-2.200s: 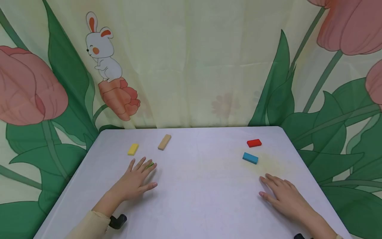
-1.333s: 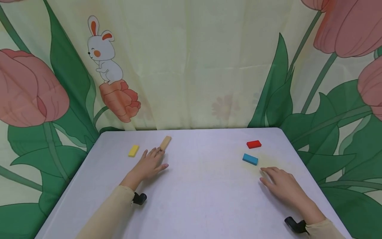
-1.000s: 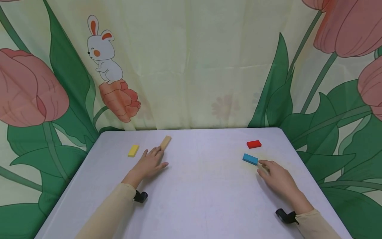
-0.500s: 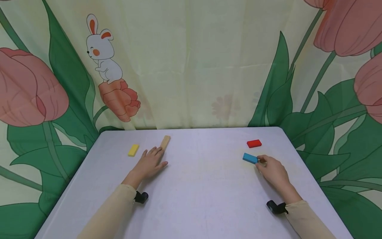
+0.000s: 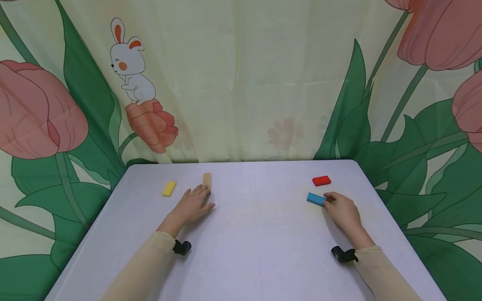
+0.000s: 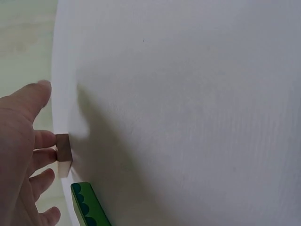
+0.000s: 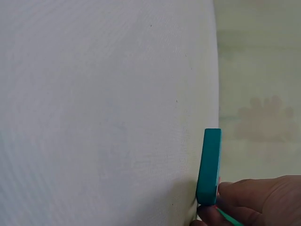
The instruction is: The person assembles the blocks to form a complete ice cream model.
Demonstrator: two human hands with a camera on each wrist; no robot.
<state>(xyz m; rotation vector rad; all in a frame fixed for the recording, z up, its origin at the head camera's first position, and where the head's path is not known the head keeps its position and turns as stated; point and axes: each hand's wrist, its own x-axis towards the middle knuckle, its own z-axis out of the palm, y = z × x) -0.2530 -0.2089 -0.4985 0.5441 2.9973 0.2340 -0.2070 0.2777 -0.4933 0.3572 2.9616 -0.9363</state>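
In the head view my left hand (image 5: 193, 205) lies over the table's left part, fingers stretched forward. Two fingertips touch the near end of a plain wooden block (image 5: 206, 179); the thumb stands apart from it. Beneath that hand, a green block (image 6: 89, 205) with dark scallops shows in the left wrist view only. My right hand (image 5: 344, 211) holds the right end of a blue block (image 5: 315, 199), thumb and fingers bent at that end. The right wrist view shows the thumb against the side of the blue block (image 7: 209, 165); the other fingers are partly hidden.
A yellow block (image 5: 169, 188) lies left of the wooden one. Behind the blue block is a red block (image 5: 321, 180). The white table (image 5: 256, 234) ends at a printed curtain (image 5: 233, 83). Each wrist wears a black camera (image 5: 182, 247).
The left hand moved forward from the green block to the wooden block, whose far end has since swung left. The right hand came forward and left and took hold of the blue block's end.
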